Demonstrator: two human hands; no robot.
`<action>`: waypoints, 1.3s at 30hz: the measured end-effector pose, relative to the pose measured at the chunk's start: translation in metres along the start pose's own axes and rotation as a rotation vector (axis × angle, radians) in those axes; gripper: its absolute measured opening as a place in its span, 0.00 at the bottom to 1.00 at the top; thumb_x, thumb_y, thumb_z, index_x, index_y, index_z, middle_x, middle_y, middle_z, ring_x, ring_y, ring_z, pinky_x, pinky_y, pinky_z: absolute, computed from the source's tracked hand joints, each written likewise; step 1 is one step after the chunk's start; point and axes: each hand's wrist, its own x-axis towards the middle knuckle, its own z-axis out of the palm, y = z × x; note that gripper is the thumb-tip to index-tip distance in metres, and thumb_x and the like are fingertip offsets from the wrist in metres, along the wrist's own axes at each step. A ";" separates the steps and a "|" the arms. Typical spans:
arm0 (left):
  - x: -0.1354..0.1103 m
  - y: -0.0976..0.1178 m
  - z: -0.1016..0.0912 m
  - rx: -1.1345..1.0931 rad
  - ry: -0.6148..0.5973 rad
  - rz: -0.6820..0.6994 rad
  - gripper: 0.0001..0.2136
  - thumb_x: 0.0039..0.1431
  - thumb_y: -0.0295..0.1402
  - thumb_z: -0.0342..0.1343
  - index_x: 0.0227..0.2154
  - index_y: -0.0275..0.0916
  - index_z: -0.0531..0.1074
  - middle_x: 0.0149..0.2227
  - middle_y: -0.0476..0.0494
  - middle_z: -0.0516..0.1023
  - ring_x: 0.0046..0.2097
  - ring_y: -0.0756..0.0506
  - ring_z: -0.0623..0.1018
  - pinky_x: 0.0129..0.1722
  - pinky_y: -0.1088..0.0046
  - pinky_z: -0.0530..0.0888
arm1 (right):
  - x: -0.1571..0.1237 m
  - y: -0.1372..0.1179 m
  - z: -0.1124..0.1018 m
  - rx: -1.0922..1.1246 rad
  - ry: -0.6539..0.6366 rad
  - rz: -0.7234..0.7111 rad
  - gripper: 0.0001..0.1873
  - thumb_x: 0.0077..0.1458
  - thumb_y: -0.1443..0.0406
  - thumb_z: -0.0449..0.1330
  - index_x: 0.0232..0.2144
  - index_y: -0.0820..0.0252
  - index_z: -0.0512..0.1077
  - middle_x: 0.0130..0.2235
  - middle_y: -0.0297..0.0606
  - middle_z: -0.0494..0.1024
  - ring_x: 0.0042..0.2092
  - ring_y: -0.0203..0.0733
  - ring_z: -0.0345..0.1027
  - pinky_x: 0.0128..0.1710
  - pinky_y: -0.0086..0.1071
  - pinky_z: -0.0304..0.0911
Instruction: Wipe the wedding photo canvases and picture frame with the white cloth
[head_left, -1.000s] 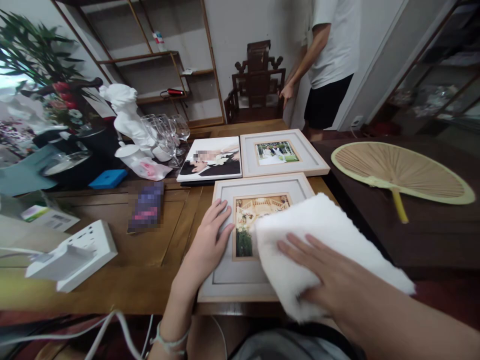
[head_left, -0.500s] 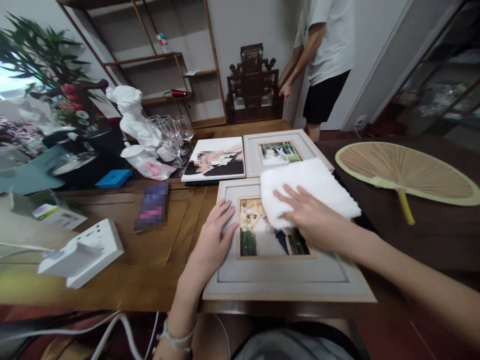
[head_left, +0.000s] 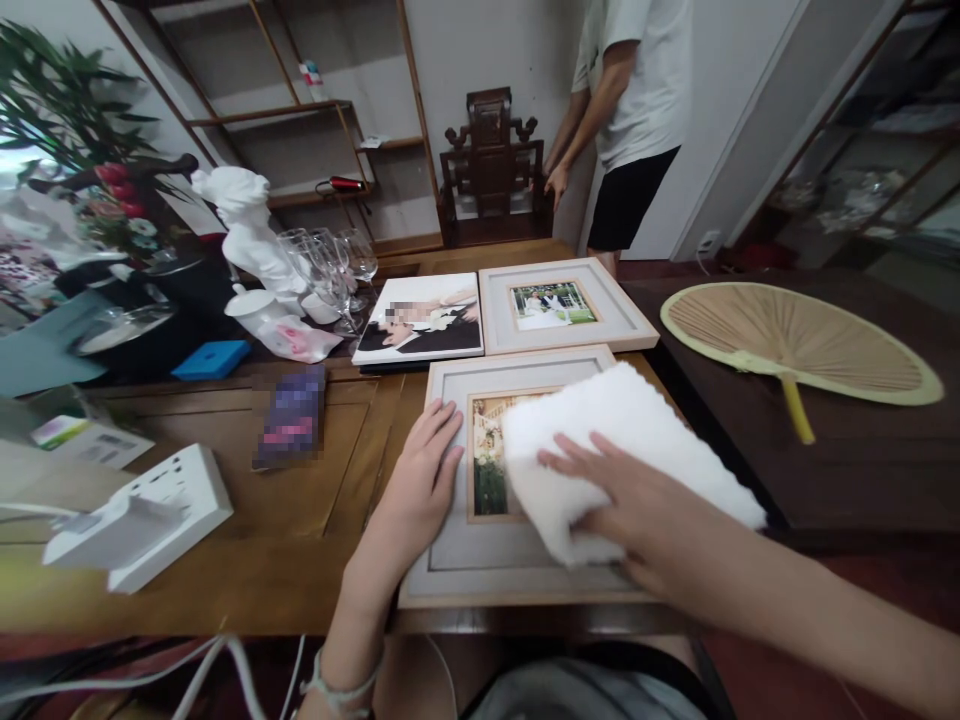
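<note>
A framed photo (head_left: pixel 480 555) with a pale wood border lies flat in front of me at the table's front edge. My left hand (head_left: pixel 416 490) rests on the left side of this picture frame, fingers stretched out and lying flat. Under my right hand (head_left: pixel 619 490) is a fluffy white towel (head_left: pixel 637 410), pressed onto the frame's glass. The fingers of that hand spread over the towel, with the thumb tucked at its near edge. Most of the photo's right part is hidden beneath the towel.
Behind stand a second framed photo (head_left: pixel 555 303) and a photo panel (head_left: pixel 420 318). A palm-leaf fan (head_left: pixel 802 335) lies right. Left are a power strip (head_left: pixel 169 520), blue box (head_left: pixel 210 360), wine glasses (head_left: pixel 341 265) and a white bust (head_left: pixel 251 225). A person (head_left: pixel 637 110) stands beyond.
My right hand has drawn the towel toward me, down over the lower right of the framed photo. The left hand stays on the frame's left side. The view has shifted slightly.
</note>
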 end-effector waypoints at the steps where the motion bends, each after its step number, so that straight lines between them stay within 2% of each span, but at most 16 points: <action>1: 0.000 0.000 0.000 0.008 -0.007 0.000 0.18 0.62 0.31 0.43 0.53 0.34 0.63 0.59 0.37 0.62 0.62 0.44 0.56 0.61 0.59 0.55 | 0.007 0.011 0.001 -0.025 0.007 0.021 0.21 0.34 0.78 0.53 0.33 0.62 0.74 0.60 0.49 0.58 0.61 0.57 0.44 0.57 0.53 0.44; 6: 0.001 0.000 -0.001 0.027 -0.023 0.002 0.18 0.61 0.30 0.43 0.53 0.33 0.64 0.58 0.37 0.62 0.62 0.44 0.56 0.61 0.60 0.55 | 0.042 0.064 0.001 -0.210 0.151 0.146 0.25 0.37 0.80 0.52 0.41 0.66 0.72 0.59 0.53 0.58 0.61 0.58 0.43 0.57 0.54 0.45; 8: 0.000 0.001 0.000 0.024 -0.022 -0.012 0.17 0.61 0.29 0.43 0.52 0.33 0.64 0.59 0.38 0.62 0.62 0.44 0.56 0.61 0.60 0.55 | 0.054 0.075 -0.003 -0.275 0.158 0.177 0.24 0.39 0.80 0.52 0.42 0.66 0.71 0.58 0.54 0.59 0.61 0.61 0.45 0.55 0.56 0.46; 11: 0.000 0.002 0.000 0.021 -0.013 -0.039 0.17 0.61 0.29 0.43 0.52 0.33 0.65 0.58 0.37 0.62 0.62 0.44 0.57 0.61 0.60 0.54 | 0.066 0.078 -0.008 -0.344 0.138 0.181 0.23 0.40 0.79 0.53 0.41 0.68 0.72 0.58 0.55 0.58 0.60 0.63 0.45 0.54 0.57 0.46; 14: 0.000 0.005 0.000 0.019 -0.008 -0.055 0.18 0.61 0.29 0.43 0.52 0.31 0.65 0.58 0.37 0.63 0.62 0.44 0.57 0.61 0.61 0.54 | 0.061 0.064 -0.009 -0.331 0.066 0.144 0.24 0.40 0.80 0.52 0.42 0.67 0.72 0.59 0.55 0.58 0.60 0.61 0.45 0.54 0.56 0.46; 17: 0.000 0.006 0.000 0.017 -0.002 -0.052 0.17 0.61 0.29 0.43 0.51 0.31 0.66 0.58 0.37 0.63 0.62 0.44 0.57 0.61 0.61 0.55 | 0.039 0.034 -0.006 -0.247 -0.032 0.066 0.25 0.40 0.80 0.52 0.42 0.66 0.72 0.59 0.54 0.57 0.61 0.59 0.44 0.56 0.54 0.45; 20: 0.000 0.005 0.000 0.019 0.008 -0.036 0.18 0.61 0.30 0.44 0.51 0.30 0.66 0.58 0.36 0.64 0.62 0.44 0.58 0.61 0.61 0.55 | 0.010 -0.006 0.002 -0.143 -0.112 -0.047 0.17 0.41 0.74 0.57 0.36 0.61 0.75 0.59 0.52 0.59 0.59 0.62 0.48 0.55 0.56 0.46; 23: 0.000 0.003 0.000 0.019 0.007 -0.022 0.18 0.61 0.30 0.43 0.51 0.30 0.66 0.57 0.36 0.64 0.62 0.44 0.57 0.61 0.61 0.55 | -0.013 -0.039 0.012 -0.122 -0.029 -0.104 0.07 0.45 0.67 0.60 0.29 0.58 0.76 0.58 0.52 0.60 0.57 0.67 0.52 0.50 0.61 0.52; 26: 0.000 0.002 0.000 0.018 0.004 -0.010 0.18 0.61 0.31 0.43 0.51 0.32 0.66 0.57 0.36 0.64 0.62 0.43 0.57 0.60 0.60 0.56 | -0.021 -0.051 0.015 -0.122 0.033 -0.089 0.07 0.47 0.67 0.58 0.30 0.57 0.75 0.58 0.53 0.60 0.56 0.67 0.53 0.49 0.60 0.54; 28: 0.000 0.002 0.000 0.019 -0.005 -0.007 0.18 0.60 0.31 0.43 0.51 0.33 0.66 0.58 0.37 0.64 0.62 0.43 0.57 0.60 0.58 0.55 | -0.019 -0.046 0.012 -0.089 -0.001 -0.049 0.12 0.45 0.69 0.58 0.34 0.59 0.75 0.58 0.52 0.60 0.57 0.64 0.52 0.52 0.57 0.52; 31: 0.000 0.004 -0.002 0.021 -0.022 -0.013 0.18 0.60 0.32 0.44 0.52 0.33 0.65 0.58 0.36 0.63 0.62 0.42 0.57 0.60 0.58 0.55 | -0.007 -0.019 0.005 -0.106 -0.023 0.037 0.21 0.41 0.75 0.54 0.40 0.61 0.73 0.59 0.49 0.60 0.60 0.56 0.48 0.56 0.52 0.46; 35: 0.000 0.005 -0.004 0.032 -0.034 -0.014 0.19 0.61 0.32 0.43 0.52 0.31 0.65 0.58 0.34 0.63 0.62 0.42 0.57 0.60 0.59 0.55 | 0.021 0.032 -0.003 -0.252 0.088 0.185 0.27 0.40 0.78 0.51 0.45 0.63 0.71 0.58 0.51 0.61 0.60 0.54 0.49 0.57 0.51 0.42; 39: 0.000 0.004 -0.004 0.045 -0.034 -0.002 0.18 0.61 0.32 0.43 0.52 0.32 0.66 0.58 0.35 0.63 0.62 0.42 0.57 0.60 0.57 0.56 | 0.051 0.069 -0.011 -0.360 0.187 0.264 0.25 0.42 0.77 0.50 0.44 0.66 0.70 0.57 0.52 0.62 0.58 0.56 0.51 0.55 0.52 0.45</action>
